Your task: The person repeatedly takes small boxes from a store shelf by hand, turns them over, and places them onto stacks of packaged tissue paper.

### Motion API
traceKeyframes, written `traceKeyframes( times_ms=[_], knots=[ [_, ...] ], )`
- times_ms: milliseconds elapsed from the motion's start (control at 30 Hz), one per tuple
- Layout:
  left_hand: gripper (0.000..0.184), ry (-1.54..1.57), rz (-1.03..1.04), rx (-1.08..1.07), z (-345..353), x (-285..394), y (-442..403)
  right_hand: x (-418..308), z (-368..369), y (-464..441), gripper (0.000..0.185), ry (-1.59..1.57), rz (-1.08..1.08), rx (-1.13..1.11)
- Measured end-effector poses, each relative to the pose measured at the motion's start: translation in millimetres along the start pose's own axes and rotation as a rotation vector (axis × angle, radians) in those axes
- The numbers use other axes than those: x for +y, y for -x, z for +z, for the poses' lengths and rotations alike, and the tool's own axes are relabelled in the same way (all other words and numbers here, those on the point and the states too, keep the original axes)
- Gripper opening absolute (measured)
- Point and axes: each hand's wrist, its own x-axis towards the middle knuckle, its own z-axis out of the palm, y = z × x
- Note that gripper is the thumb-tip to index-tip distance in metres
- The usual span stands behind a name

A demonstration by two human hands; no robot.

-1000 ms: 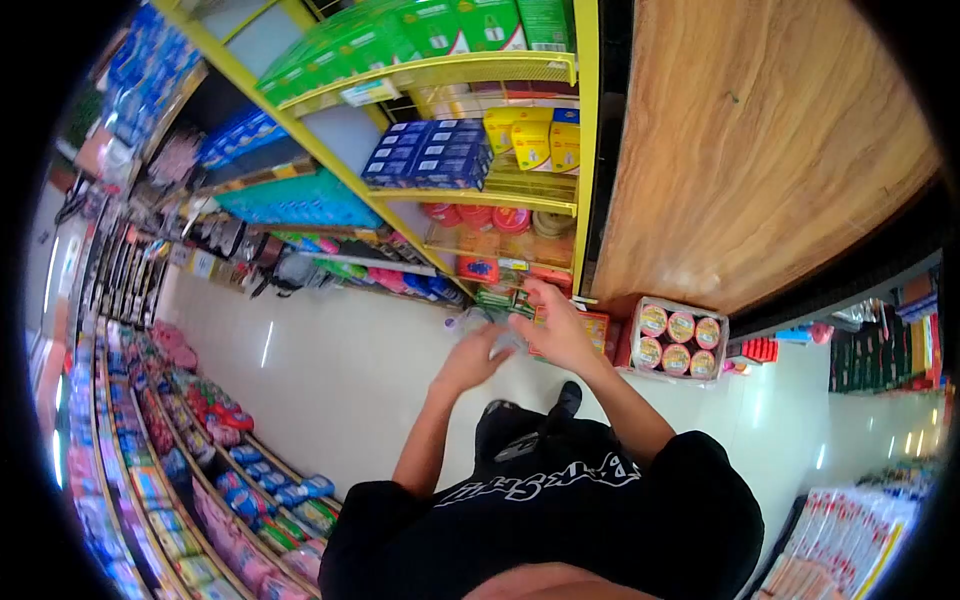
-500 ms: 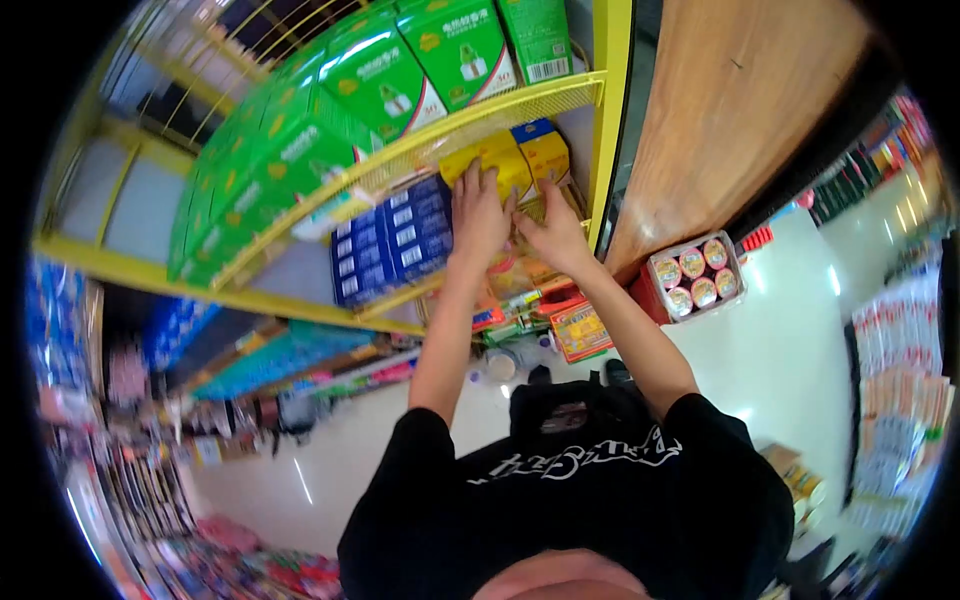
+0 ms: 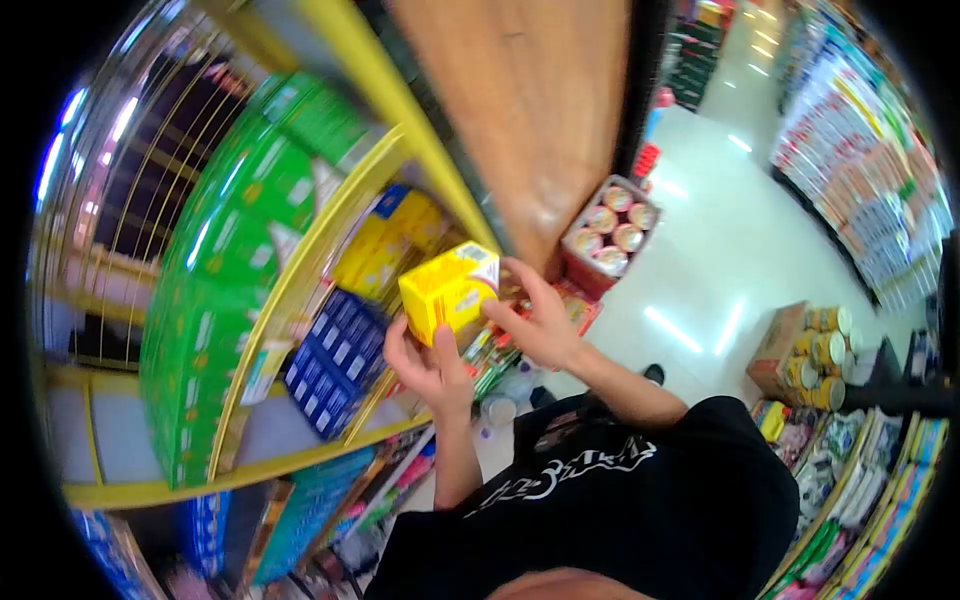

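Between my two hands is a yellow box [image 3: 440, 292] with a white and reddish label on one end, held up in front of the shelf. My left hand [image 3: 430, 368] grips its lower left side, thumb against the near face. The fingers of my right hand [image 3: 535, 318] close on its right end. Behind it on the shelf stand more yellow boxes [image 3: 385, 250], and blue boxes [image 3: 340, 360] sit in rows to their left. The print on the held box is too blurred to read.
Large green boxes [image 3: 225, 270] fill the upper shelf, behind a yellow shelf rail [image 3: 300, 265]. A wooden panel [image 3: 520, 110] rises beside the rack. On the floor are a tub of round-lidded cups [image 3: 612, 235] and a carton of yellow cans [image 3: 800, 350].
Both hands have come away from the shelf toward me, now with a yellow box between them. The camera view has turned, and the shelf appears tilted further to the left.
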Motion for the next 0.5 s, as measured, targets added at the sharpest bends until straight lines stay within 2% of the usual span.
traceKeyframes(
  times_ms=[33,67,167,200,233,300,333,400,467,500],
  knots=[
    [0.057,0.022,-0.058,-0.040,17,8,13,-6,-18,15,0.058,-0.052,-0.020,0.073],
    [0.052,-0.061,0.002,-0.118,38,21,22,-12,-37,31,0.055,-0.102,-0.044,0.145],
    [0.058,0.002,0.028,-0.231,105,26,63,-40,-98,68,0.050,-0.089,-0.213,0.416],
    [0.056,-0.014,0.230,-0.230,140,47,67,-49,-121,84,0.052,-0.152,-0.168,0.481],
    [0.055,0.089,0.232,-0.280,169,57,81,-39,-144,97,0.059,-0.138,-0.300,0.539],
    [0.055,0.295,0.242,-0.384,225,75,110,-64,-185,120,0.065,-0.300,-0.429,0.690],
    [0.055,0.339,0.156,-0.502,250,86,123,-65,-207,130,0.074,-0.216,-0.531,0.795],
    [0.055,0.424,0.011,-0.746,296,98,159,-74,-247,147,0.081,-0.069,-0.717,1.038],
    [0.057,0.596,0.066,-0.846,350,114,190,-76,-290,163,0.091,-0.014,-0.840,1.214],
    [0.058,0.607,0.180,-0.822,370,124,203,-73,-311,176,0.092,-0.022,-0.843,1.195]
  ],
)
